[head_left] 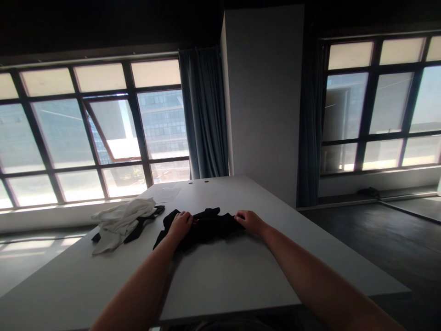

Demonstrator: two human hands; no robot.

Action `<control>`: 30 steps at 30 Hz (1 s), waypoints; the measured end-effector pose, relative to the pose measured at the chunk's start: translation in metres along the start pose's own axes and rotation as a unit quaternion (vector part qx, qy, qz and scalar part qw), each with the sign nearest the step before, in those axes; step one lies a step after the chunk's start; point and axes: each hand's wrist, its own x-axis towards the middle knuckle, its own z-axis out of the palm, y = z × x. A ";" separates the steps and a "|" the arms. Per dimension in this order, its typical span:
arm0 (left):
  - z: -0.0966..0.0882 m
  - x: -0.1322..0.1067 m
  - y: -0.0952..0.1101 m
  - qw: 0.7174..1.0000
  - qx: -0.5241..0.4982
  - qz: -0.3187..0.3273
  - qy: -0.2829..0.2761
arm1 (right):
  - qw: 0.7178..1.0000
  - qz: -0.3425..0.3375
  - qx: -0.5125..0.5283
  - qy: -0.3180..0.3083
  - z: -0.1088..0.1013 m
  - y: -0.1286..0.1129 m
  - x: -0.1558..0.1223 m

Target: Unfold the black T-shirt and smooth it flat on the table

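A crumpled black cloth garment lies across the white table in front of me; its exact kind does not show. On its left part my left hand rests with the fingers curled onto the fabric. My right hand pinches the garment's right end between bent fingers. Both arms reach forward over the table. To the left, a loose heap of white cloth lies with some black fabric under and beside it.
Two small dark round spots and a thin sheet are toward the table's far end. Behind stand a grey pillar, blue curtains and large windows, one pane tilted ajar. The table's right edge borders the dark floor.
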 end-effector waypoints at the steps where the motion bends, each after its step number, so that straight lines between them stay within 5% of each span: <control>1: -0.001 0.001 -0.003 1.000 0.006 -0.007 0.012 | 1.000 0.009 0.004 0.016 -0.002 0.005 0.001; 8: -0.006 0.008 -0.024 0.999 -0.001 -0.014 0.039 | 0.991 0.061 0.017 0.120 -0.006 0.031 0.006; 13: 0.003 0.007 -0.031 1.000 -0.016 -0.015 -0.011 | 0.991 0.068 0.006 0.113 0.000 0.029 0.005; 18: 0.023 0.004 -0.032 0.994 -0.016 -0.018 -0.106 | 0.990 -0.044 -0.058 0.125 0.005 0.005 0.002; 22: 0.031 0.003 -0.033 0.992 0.006 -0.006 -0.124 | 0.975 -0.150 -0.086 0.139 0.007 -0.028 -0.004; 26: 0.027 0.002 -0.031 0.992 0.008 -0.007 -0.129 | 0.972 -0.208 -0.056 0.091 0.015 -0.056 -0.010; 30: 0.023 0.000 -0.028 0.992 0.005 -0.010 -0.128 | 0.979 -0.195 -0.054 -0.034 0.026 -0.069 -0.017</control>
